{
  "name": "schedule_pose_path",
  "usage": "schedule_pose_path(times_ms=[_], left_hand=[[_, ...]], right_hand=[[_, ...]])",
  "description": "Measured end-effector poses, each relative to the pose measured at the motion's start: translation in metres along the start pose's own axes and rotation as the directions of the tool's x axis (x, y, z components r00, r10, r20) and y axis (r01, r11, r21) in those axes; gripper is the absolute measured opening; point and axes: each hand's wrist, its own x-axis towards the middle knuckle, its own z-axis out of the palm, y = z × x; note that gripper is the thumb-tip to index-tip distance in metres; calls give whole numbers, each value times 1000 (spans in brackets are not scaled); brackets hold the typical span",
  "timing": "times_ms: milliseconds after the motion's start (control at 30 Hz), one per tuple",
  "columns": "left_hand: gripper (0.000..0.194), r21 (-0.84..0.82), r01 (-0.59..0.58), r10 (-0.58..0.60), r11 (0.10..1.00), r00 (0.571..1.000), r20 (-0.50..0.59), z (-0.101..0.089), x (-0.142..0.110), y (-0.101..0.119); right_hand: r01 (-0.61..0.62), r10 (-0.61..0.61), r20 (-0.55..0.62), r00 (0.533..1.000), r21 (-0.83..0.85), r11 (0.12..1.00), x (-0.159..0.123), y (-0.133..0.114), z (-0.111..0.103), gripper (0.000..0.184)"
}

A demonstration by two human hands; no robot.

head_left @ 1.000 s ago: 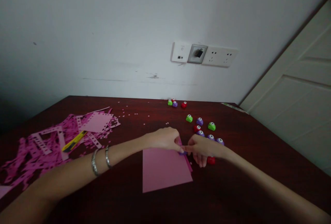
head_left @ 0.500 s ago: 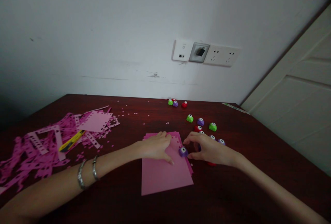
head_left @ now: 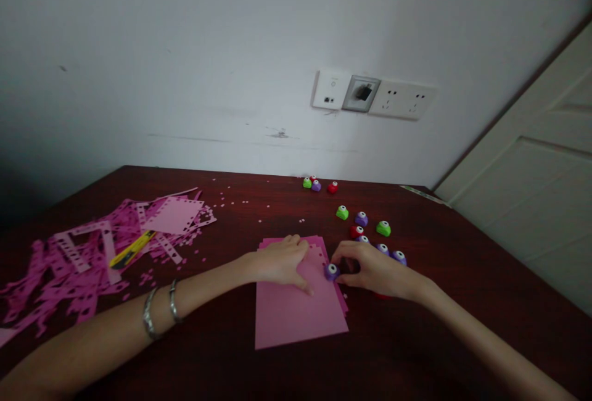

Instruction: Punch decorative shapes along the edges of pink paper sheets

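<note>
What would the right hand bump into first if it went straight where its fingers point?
Probably the purple thing with an eye, at the edge of the pink paper. The right hand might be touching it; depth is unclear.

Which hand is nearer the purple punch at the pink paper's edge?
The right hand, its fingertips beside the purple punch; the left hand lies on the pink paper farther left.

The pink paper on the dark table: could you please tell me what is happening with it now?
A person's left hand rests open on the pink sheets. The right hand has thumb and fingers at a small purple eye-topped piece by their right edge; whether it grips is unclear. Similar green pieces stand farther back. A yellow cutter lies on pink scraps at left.
</note>
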Motion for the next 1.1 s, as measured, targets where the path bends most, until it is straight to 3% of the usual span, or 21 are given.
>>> schedule_pose_path(times_ms=[167, 333, 433, 533, 833, 1100], left_hand=[[76, -20, -1, 1, 1000, 1000, -6, 2, 1, -3], [63, -19, -4, 4, 1000, 1000, 7, -2, -1, 0], [61, -16, -9, 9, 1000, 1000, -18, -1, -2, 0], [64, -18, -15, 15, 1000, 1000, -17, 2, -1, -3], [70, 5, -20, 20, 1000, 1000, -14, 2, -1, -3], [82, 41, 12, -13, 999, 999, 31, 0, -1, -1]], right_hand=[[-64, 63, -41, 997, -14, 998, -6, 8, -5, 14], [-127, 123, -157, 980, -13, 992, -2, 19, -20, 17], [-175, 152, -279, 948, -62, 983, 9, 30, -30, 16], [-304, 246, -346, 906, -125, 944, 21, 43, -37, 18], [-457, 371, -361, 855, -190, 869, 36, 57, -28, 17], [-410, 330, -356, 874, -177, 895, 35, 57, -26, 20]])
